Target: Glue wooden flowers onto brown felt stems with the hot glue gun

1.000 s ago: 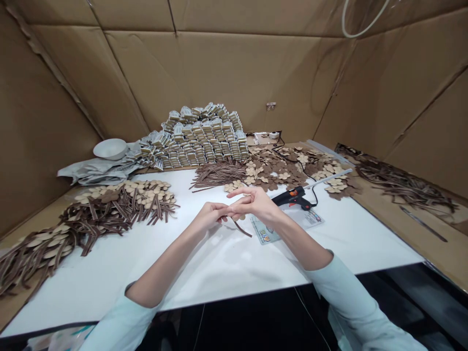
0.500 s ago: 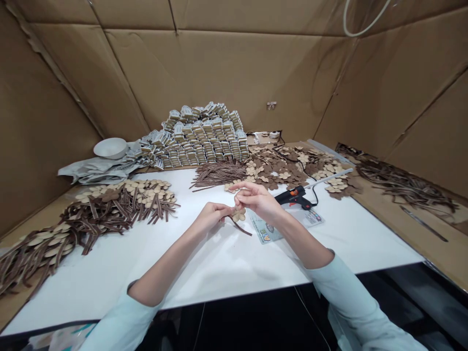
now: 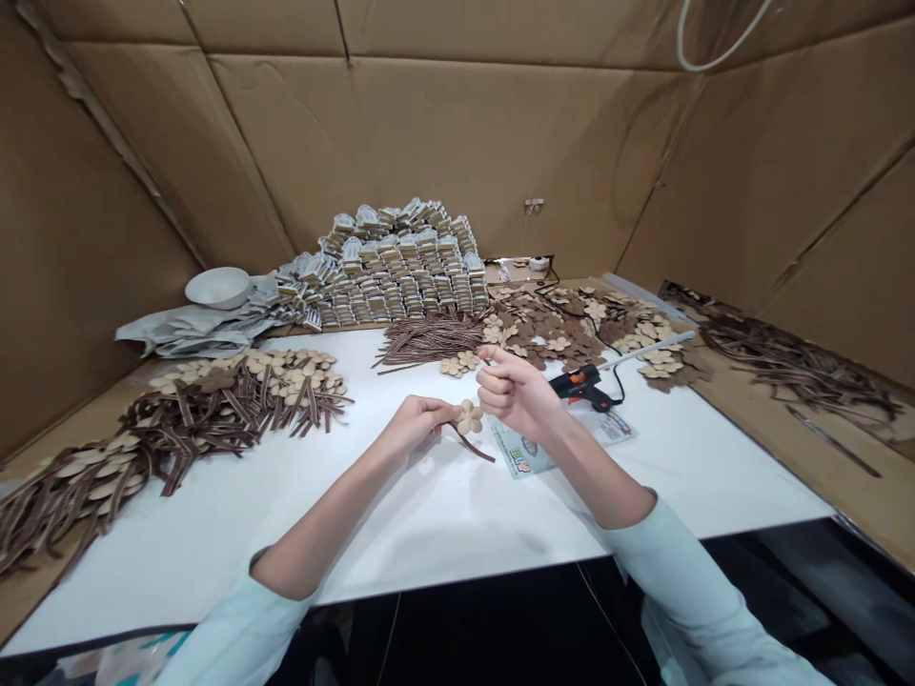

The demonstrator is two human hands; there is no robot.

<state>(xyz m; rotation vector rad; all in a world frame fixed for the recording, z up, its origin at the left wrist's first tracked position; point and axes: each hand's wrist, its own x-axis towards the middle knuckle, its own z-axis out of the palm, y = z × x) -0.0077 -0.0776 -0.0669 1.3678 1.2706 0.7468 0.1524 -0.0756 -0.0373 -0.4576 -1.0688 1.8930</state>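
Right hand (image 3: 516, 393) lifted clear of wooden flower (image 3: 468, 416), fingers curled; left hand (image 3: 416, 424) pinches it with fingers closed; card (image 3: 518, 455) reads DIY.

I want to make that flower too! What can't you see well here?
Head view, left hand: hides where the brown strip meets the tan flower cutout.
Head view, packet pile: labels too small to read.
Head view, bottom edge: cuts off both sleeves.
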